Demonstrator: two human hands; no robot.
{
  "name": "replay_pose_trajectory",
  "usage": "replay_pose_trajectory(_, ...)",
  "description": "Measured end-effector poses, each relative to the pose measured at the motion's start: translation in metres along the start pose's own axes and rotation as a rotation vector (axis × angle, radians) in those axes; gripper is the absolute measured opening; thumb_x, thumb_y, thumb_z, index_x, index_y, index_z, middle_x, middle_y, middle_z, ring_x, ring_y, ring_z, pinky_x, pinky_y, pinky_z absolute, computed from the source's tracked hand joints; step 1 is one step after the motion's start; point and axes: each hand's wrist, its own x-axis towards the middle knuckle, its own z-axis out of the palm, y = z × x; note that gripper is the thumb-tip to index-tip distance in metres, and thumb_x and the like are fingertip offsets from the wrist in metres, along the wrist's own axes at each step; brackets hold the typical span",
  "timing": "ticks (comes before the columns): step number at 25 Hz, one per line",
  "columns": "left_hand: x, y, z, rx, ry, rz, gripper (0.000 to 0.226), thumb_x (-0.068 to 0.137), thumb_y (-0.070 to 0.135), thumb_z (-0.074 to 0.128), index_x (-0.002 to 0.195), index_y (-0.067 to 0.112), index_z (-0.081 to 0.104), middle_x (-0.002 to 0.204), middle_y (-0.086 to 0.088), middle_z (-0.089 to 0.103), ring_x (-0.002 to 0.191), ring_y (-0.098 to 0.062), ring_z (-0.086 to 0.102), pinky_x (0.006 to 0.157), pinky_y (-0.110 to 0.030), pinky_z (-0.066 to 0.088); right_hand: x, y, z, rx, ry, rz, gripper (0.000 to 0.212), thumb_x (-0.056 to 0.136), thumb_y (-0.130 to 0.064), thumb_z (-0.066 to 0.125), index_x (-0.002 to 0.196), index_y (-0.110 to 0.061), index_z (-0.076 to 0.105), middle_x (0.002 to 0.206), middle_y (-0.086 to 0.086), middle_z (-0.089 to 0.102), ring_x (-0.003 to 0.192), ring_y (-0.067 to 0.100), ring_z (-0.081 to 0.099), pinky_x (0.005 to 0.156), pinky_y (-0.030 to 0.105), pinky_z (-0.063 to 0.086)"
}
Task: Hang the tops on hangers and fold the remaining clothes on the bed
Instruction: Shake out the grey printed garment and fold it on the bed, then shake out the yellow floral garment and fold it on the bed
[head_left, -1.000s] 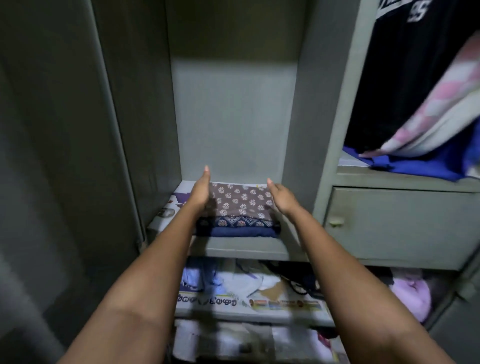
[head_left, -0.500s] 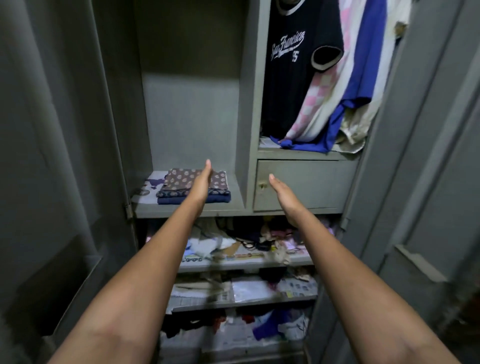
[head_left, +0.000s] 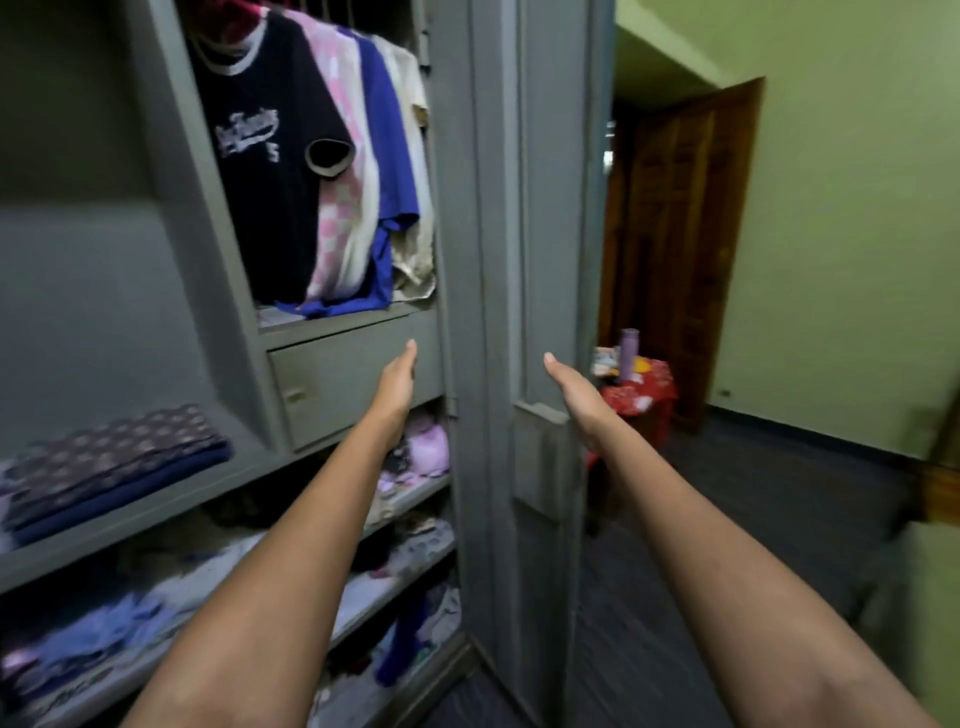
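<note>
A folded stack of patterned and navy clothes (head_left: 109, 462) lies on a grey wardrobe shelf (head_left: 130, 525) at the left. Several tops hang in the upper right compartment: a navy printed shirt (head_left: 265, 156), a pink checked one (head_left: 343, 208), a blue one (head_left: 395, 171) and a cream one (head_left: 415, 228). My left hand (head_left: 397, 382) is stretched out flat in front of the drawer (head_left: 343, 384), holding nothing. My right hand (head_left: 574, 392) is held out flat before the open wardrobe door (head_left: 540, 260), also with nothing in it.
Lower shelves (head_left: 395, 566) hold loose, rumpled clothes. Past the door stands a small table with a red cloth (head_left: 641, 395) and a purple bottle (head_left: 629, 353). A brown wooden door (head_left: 680, 249) and green wall (head_left: 852, 208) lie to the right, with dark floor (head_left: 753, 509) below.
Both hands have drawn away from the folded stack left on the shelf. My view has swung right, bringing the wardrobe door and the room into sight.
</note>
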Motion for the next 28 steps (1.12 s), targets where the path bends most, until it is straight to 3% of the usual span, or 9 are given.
replay_pose_trajectory(2,-0.015,0.008,0.048,-0.043,-0.133,-0.006,0.051,0.104,0.035,0.03,0.143,0.003,0.038,0.141,0.001,0.042,0.133,-0.013,0.037,0.095,-0.02,0.027,-0.02,0.01,-0.05,0.003,0.126,0.011,0.095,0.072,-0.072,0.055,0.141,-0.007,0.044,0.146,0.005,0.044,0.136,0.017,0.039,0.118,0.04,0.023)
replay_pose_trajectory(6,-0.045,0.007,0.141,-0.041,-0.368,-0.02,0.052,0.104,0.038,0.028,0.141,0.004,0.039,0.15,-0.004,0.036,0.133,-0.008,0.041,0.107,-0.021,0.028,-0.109,-0.015,-0.128,-0.04,0.334,0.101,0.06,0.097,-0.047,0.045,0.14,-0.005,0.043,0.14,-0.001,0.045,0.129,0.013,0.042,0.109,0.022,0.024)
replay_pose_trajectory(8,-0.059,0.004,0.185,-0.08,-0.473,-0.012,0.044,0.105,0.035,0.026,0.127,0.008,0.052,0.128,0.004,0.048,0.093,0.016,0.058,0.082,-0.004,0.041,-0.126,-0.005,-0.178,-0.095,0.431,0.129,0.065,0.098,-0.048,0.04,0.147,-0.004,0.033,0.15,0.004,0.035,0.138,0.017,0.032,0.109,0.027,0.023)
replay_pose_trajectory(10,-0.074,0.008,0.223,-0.085,-0.54,-0.028,0.041,0.104,0.038,0.025,0.117,0.015,0.056,0.098,0.016,0.059,0.073,0.016,0.054,0.064,-0.002,0.04,-0.142,-0.002,-0.217,-0.137,0.518,0.142,0.069,0.098,-0.051,0.039,0.148,-0.005,0.029,0.155,0.007,0.029,0.142,0.021,0.026,0.114,0.033,0.019)
replay_pose_trajectory(11,-0.076,0.008,0.24,-0.079,-0.559,-0.028,0.038,0.104,0.04,0.025,0.111,0.021,0.056,0.086,0.023,0.063,0.079,0.012,0.055,0.065,-0.003,0.04,-0.146,0.001,-0.234,-0.153,0.547,0.155,0.071,0.097,-0.053,0.039,0.149,-0.006,0.029,0.155,0.007,0.028,0.143,0.022,0.025,0.115,0.034,0.018)
replay_pose_trajectory(12,-0.072,0.005,0.258,-0.079,-0.581,-0.019,0.038,0.104,0.041,0.025,0.115,0.02,0.055,0.091,0.023,0.065,0.092,0.006,0.055,0.073,-0.004,0.041,-0.149,0.003,-0.249,-0.167,0.575,0.179,0.072,0.096,-0.055,0.039,0.149,-0.007,0.028,0.156,0.007,0.027,0.143,0.022,0.025,0.115,0.035,0.018)
replay_pose_trajectory(14,-0.064,0.004,0.292,-0.089,-0.626,-0.014,0.052,0.103,0.042,0.025,0.143,0.01,0.037,0.135,0.005,0.051,0.129,-0.011,0.041,0.104,-0.021,0.032,-0.148,0.006,-0.276,-0.148,0.614,0.193,0.077,0.093,-0.06,0.041,0.15,-0.01,0.027,0.155,0.006,0.028,0.143,0.023,0.025,0.115,0.038,0.02)
replay_pose_trajectory(16,-0.052,0.001,0.327,-0.076,-0.648,-0.003,0.059,0.103,0.044,0.024,0.149,0.007,0.023,0.155,-0.004,0.027,0.143,-0.019,0.024,0.116,-0.034,0.019,-0.134,0.018,-0.305,-0.101,0.644,0.205,0.083,0.089,-0.066,0.043,0.15,-0.012,0.028,0.155,0.005,0.028,0.142,0.024,0.027,0.116,0.042,0.021)
replay_pose_trajectory(28,0.094,-0.016,0.584,-0.198,-0.664,-0.037,0.061,0.102,0.047,0.022,0.151,0.009,0.02,0.158,-0.005,0.021,0.146,-0.021,0.018,0.118,-0.035,0.015,0.045,0.066,-0.542,-0.183,0.655,0.214,0.07,0.095,-0.057,0.038,0.149,-0.015,0.028,0.156,0.006,0.027,0.143,0.025,0.025,0.115,0.043,0.018)
